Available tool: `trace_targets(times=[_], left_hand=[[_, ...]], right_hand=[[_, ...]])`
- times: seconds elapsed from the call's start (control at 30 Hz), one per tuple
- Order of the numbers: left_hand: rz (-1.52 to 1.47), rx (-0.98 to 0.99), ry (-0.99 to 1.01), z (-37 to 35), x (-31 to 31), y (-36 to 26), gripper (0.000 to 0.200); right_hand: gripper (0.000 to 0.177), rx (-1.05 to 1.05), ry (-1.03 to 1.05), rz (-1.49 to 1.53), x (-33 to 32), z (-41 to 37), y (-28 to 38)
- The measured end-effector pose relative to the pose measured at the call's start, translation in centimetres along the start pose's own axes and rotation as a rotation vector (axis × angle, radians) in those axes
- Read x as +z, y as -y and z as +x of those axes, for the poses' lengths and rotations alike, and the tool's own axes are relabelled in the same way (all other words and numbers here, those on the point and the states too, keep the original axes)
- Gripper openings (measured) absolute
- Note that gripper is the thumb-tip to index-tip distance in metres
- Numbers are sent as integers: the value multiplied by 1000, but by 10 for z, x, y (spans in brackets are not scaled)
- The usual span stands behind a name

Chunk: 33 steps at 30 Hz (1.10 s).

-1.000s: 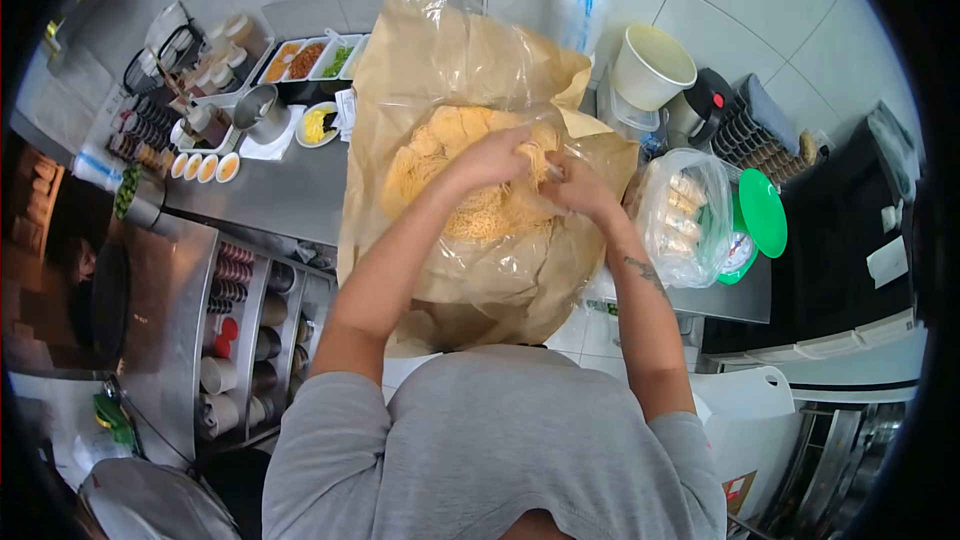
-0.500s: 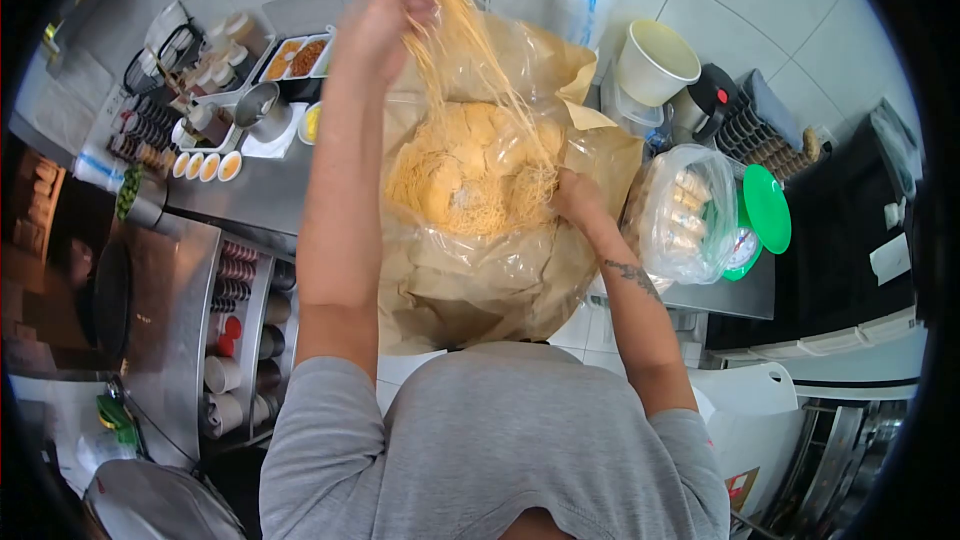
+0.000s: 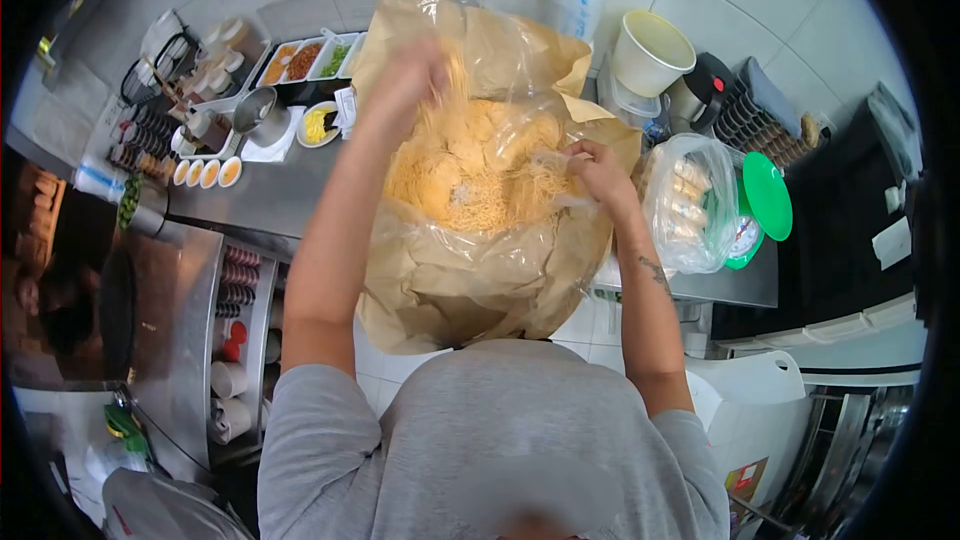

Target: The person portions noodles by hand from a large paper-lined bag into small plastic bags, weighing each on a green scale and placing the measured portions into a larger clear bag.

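A large brown paper bag (image 3: pixel 460 290) with a clear plastic liner lies open in front of me, full of thin yellow noodles (image 3: pixel 475 202). Over the bag's upper left part, my left hand (image 3: pixel 418 72) is closed on a bunch of noodles, which hangs down blurred by motion. At the right side of the opening, my right hand (image 3: pixel 598 176) pinches the edge of the clear liner (image 3: pixel 565 172), just beside the noodles.
To the left are a metal pot (image 3: pixel 262 120), a plate with yellow food (image 3: pixel 318 126), small orange cups (image 3: pixel 210 173) and topping trays (image 3: pixel 304 61). On the right stand a white bucket (image 3: pixel 652 55), a plastic bag of rolls (image 3: pixel 688 205) and a green scale (image 3: pixel 767 196).
My left hand has come down with the noodles, and the strands hang lower. My right hand has moved slightly right and up, now holding the liner. The trays and plate are more visible.
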<state>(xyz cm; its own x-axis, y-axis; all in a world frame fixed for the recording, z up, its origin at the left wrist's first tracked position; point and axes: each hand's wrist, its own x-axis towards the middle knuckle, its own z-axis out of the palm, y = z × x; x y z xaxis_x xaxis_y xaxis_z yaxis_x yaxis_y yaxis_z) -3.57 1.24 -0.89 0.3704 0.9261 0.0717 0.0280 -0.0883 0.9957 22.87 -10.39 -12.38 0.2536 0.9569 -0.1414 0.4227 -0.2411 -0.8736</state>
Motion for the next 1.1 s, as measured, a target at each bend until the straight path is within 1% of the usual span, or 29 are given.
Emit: trace_targets(times=[0.07, 0.1, 0.13, 0.2, 0.3, 0.4, 0.5, 0.6, 0.7, 0.8, 0.87, 0.93, 0.97, 1.03, 1.1], left_hand=[[588, 47, 181, 1, 4, 67, 28], [921, 127, 233, -11, 12, 77, 33], [1253, 208, 280, -26, 23, 85, 39], [1117, 390, 206, -43, 47, 101, 47], [908, 258, 284, -56, 87, 119, 54], [731, -57, 417, -28, 90, 138, 57], [353, 37, 255, -33, 96, 90, 49], [248, 257, 481, -23, 107, 78, 45], [509, 327, 485, 0, 90, 62, 44], [417, 399, 367, -12, 72, 43, 33], [392, 109, 548, -19, 77, 64, 26], [485, 102, 592, -23, 87, 112, 21], [589, 241, 551, -25, 93, 134, 21], [791, 232, 576, -39, 94, 136, 20], [961, 194, 595, -51, 91, 136, 18]], right_hand=[[24, -89, -58, -85, 2, -1, -1], [24, -134, -86, -129, 4, -1, -2], [24, -249, -208, -201, 7, 2, -5], [25, -482, -443, -347, 15, 10, -10], [25, -440, -418, -65, 21, 17, 3], [22, -283, -391, 144, 19, 6, 26], [20, -110, -215, 179, 16, 2, 26], [20, -128, -282, 307, 19, -1, 36], [20, -97, -355, 444, 3, -12, 54], [20, -151, -345, 526, -12, -21, 68], [19, -192, -318, 597, -22, -26, 82], [18, -226, -319, 656, -33, -30, 97], [17, -257, -370, 641, -43, -30, 102], [16, -307, -475, 601, -72, -28, 106], [15, -360, -579, 647, -110, -23, 106]])
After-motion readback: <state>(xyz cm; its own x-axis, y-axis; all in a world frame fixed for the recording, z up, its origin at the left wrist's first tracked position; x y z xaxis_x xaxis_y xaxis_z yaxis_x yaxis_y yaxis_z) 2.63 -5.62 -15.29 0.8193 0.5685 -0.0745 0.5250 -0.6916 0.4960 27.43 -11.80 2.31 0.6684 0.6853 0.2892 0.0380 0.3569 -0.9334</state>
